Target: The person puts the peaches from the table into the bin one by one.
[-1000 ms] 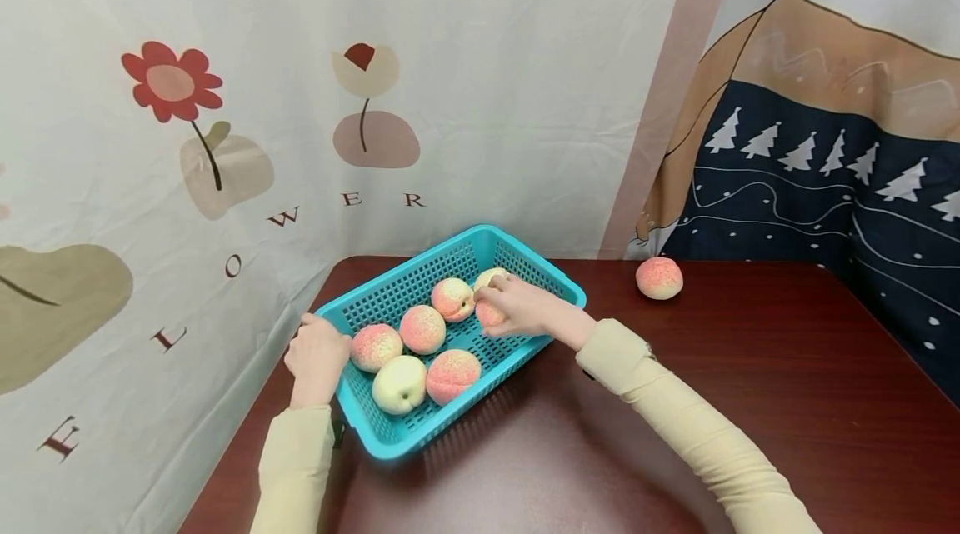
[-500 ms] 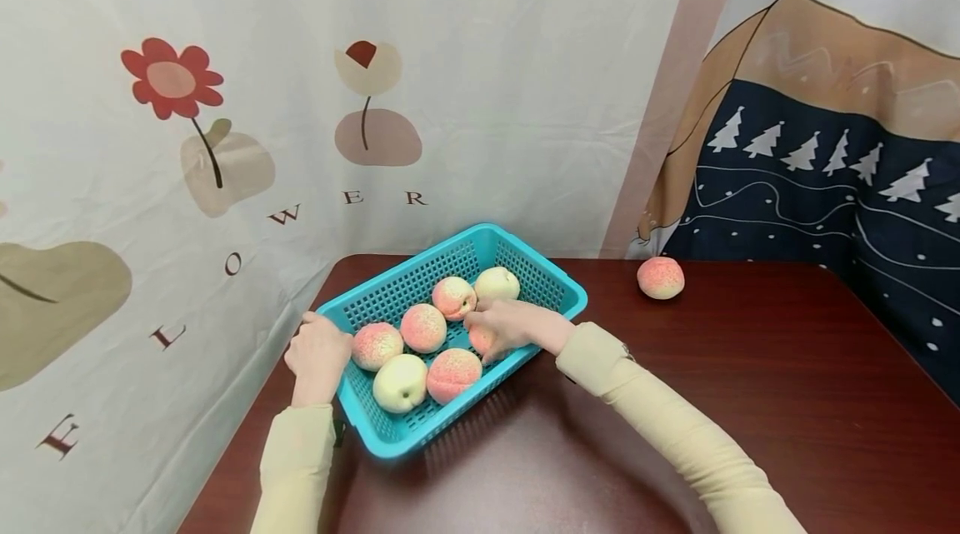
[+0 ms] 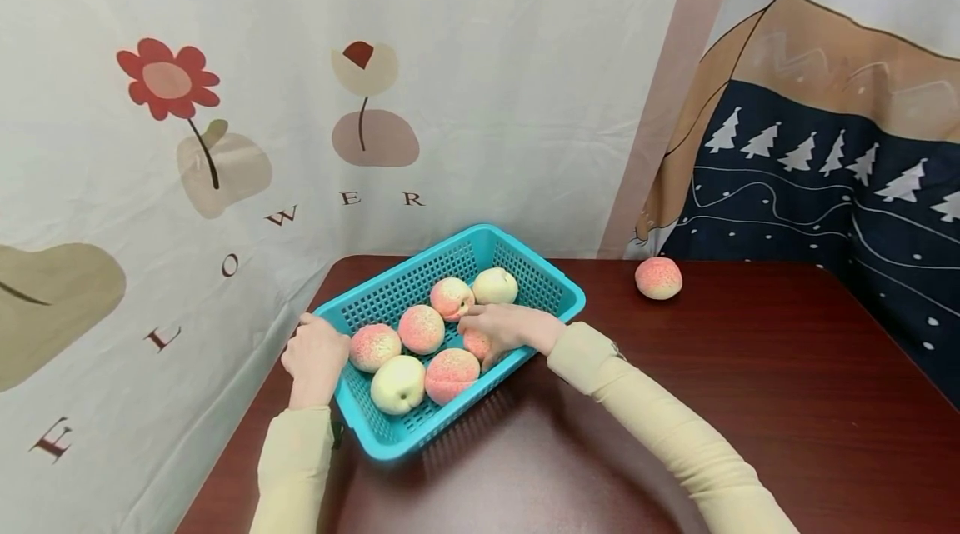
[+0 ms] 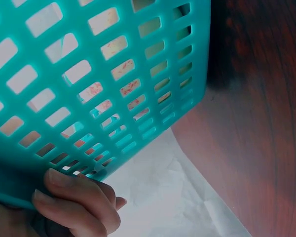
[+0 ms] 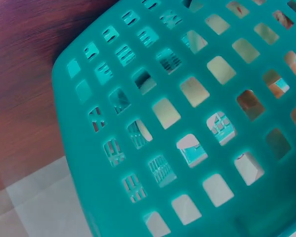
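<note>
A turquoise perforated basket (image 3: 390, 291) stands at a slant on the table with several peaches in it. My left hand (image 3: 317, 355) grips its left end; in the left wrist view, the curled fingers (image 4: 84, 200) lie at the rim. Inside the right part, my right hand (image 3: 513, 327) holds a pink peach (image 3: 476, 342), partly covered by the fingers. Beside that hand are a pale peach (image 3: 495, 286), a pink-and-cream peach (image 3: 452, 299) and a redder peach (image 3: 452, 376). The right wrist view shows mostly the basket's wall (image 5: 187, 118), and the hand is hidden there.
Another peach (image 3: 658, 278) lies alone near the table's back edge, right of the basket. The dark red wooden table (image 3: 750, 367) extends to the right. A printed cloth (image 3: 510, 101) hangs close behind the basket and along the left side.
My right hand has moved left and toward the basket's near side with the pink peach, uncovering the pale peach at the back. The left hand stays on the basket.
</note>
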`<action>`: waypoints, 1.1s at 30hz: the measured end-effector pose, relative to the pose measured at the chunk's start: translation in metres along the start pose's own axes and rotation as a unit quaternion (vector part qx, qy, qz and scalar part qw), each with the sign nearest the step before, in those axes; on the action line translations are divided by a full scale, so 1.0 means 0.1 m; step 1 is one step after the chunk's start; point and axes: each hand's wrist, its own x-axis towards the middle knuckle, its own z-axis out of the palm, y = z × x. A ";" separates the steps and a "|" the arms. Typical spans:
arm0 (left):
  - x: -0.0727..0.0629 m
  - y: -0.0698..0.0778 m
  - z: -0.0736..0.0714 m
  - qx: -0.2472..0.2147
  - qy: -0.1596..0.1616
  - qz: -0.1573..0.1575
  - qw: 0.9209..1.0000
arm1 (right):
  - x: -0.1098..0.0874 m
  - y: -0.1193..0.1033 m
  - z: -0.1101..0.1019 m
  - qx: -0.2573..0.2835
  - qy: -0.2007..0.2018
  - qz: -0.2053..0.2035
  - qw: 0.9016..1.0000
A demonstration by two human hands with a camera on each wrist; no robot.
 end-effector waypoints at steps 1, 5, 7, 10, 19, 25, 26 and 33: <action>0.00 0.00 0.00 -0.001 -0.002 -0.001 1.000 | 0.00 0.00 0.00 0.000 -0.005 0.003 1.000; 0.01 -0.01 0.01 -0.004 -0.011 -0.005 1.000 | -0.02 -0.02 0.00 -0.004 -0.020 0.011 1.000; 0.01 -0.01 0.01 -0.005 -0.011 -0.006 1.000 | -0.03 -0.02 -0.01 -0.005 -0.023 0.010 1.000; 0.00 -0.01 0.01 -0.003 -0.006 -0.002 1.000 | -0.04 0.00 -0.02 -0.001 -0.019 0.006 1.000; -0.01 0.00 -0.01 -0.001 -0.003 -0.003 1.000 | -0.20 0.03 -0.20 0.056 -0.002 0.013 0.998; -0.01 0.00 -0.01 -0.003 -0.003 -0.004 1.000 | -0.35 0.16 -0.28 0.038 0.066 0.001 0.997; -0.01 0.00 -0.01 -0.003 -0.004 -0.004 1.000 | -0.38 0.19 -0.29 0.036 0.082 0.002 0.996; -0.01 0.01 -0.01 -0.005 -0.006 -0.006 1.000 | -0.69 0.57 -0.36 0.018 0.228 0.058 0.972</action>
